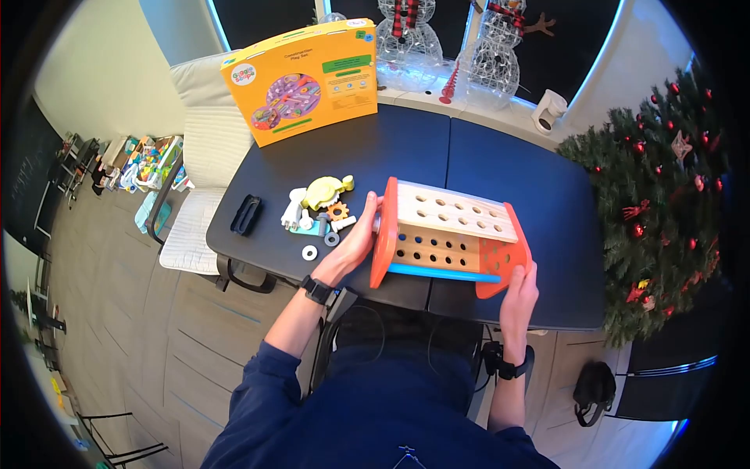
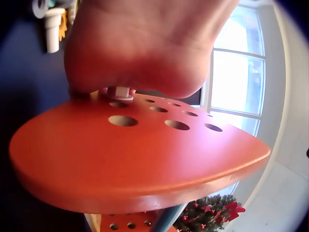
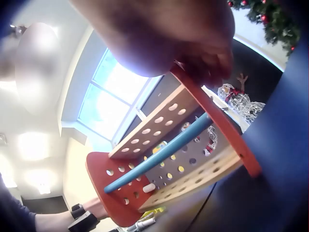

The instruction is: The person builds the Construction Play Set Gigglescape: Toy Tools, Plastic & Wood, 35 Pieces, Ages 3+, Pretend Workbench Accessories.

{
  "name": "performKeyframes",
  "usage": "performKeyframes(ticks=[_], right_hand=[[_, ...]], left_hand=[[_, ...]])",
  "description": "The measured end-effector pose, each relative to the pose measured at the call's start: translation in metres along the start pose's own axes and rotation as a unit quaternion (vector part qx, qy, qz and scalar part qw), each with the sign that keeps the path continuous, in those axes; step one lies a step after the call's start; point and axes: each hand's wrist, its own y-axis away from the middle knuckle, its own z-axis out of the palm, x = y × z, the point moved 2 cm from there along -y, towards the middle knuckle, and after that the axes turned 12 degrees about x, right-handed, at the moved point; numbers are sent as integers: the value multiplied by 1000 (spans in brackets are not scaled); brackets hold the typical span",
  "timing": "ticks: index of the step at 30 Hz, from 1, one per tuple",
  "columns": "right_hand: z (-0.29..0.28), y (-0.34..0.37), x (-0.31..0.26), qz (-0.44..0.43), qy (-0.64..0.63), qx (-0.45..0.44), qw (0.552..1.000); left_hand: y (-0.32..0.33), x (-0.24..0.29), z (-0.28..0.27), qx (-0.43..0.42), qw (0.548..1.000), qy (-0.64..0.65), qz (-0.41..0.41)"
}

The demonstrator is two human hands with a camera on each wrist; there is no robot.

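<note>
A wooden toy workbench (image 1: pixel 469 195), with orange side panels, hole-dotted boards and a blue rod, is tilted between both hands over the front of the table. At the outer face of its left side panel (image 2: pixel 140 159), my left hand (image 1: pixel 355 243) pinches a white toy bolt (image 2: pixel 119 93); the palm hides most of the fingers in the left wrist view. The bolt's pale end (image 3: pixel 149 187) sticks out inside that panel. My right hand (image 1: pixel 519 303) grips the edge of the right side panel (image 3: pixel 217 118), thumb on its near side.
Left of the workbench lie loose toy parts: a yellow piece (image 1: pixel 324 191), an orange gear (image 1: pixel 337 212), a white ring (image 1: pixel 309 252) and several others. A black tray (image 1: pixel 247 215) sits farther left. The yellow box (image 1: pixel 336 86) stands behind; a decorated tree (image 1: pixel 648 211) flanks the table's right.
</note>
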Motion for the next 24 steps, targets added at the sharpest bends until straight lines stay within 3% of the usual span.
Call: performKeyframes(ticks=[2, 6, 7, 11, 13, 15, 18, 24], right_hand=[[11, 10, -1, -26, -44, 32, 998], [0, -2, -14, -25, -11, -43, 999], [3, -4, -19, -87, 7, -7, 996], [4, -19, -36, -82, 84, -8, 993], [7, -27, -31, -116, 105, -5, 988], [7, -35, -34, -89, 131, -30, 987], [10, -47, -34, -88, 191, -49, 976], [29, -74, -29, -138, 270, -56, 951]], left_hand=[[15, 1, 4, 4, 997, 59, -49], [30, 10, 7, -28, 989, 112, -92], [32, 11, 8, -22, 993, 81, -87], [43, 13, 16, -59, 991, 80, -91], [52, 15, 22, -45, 994, 73, -66], [52, 16, 25, -28, 996, 74, -37], [42, 4, 19, -35, 994, 30, -97], [35, -7, 8, 2, 998, -6, -56]])
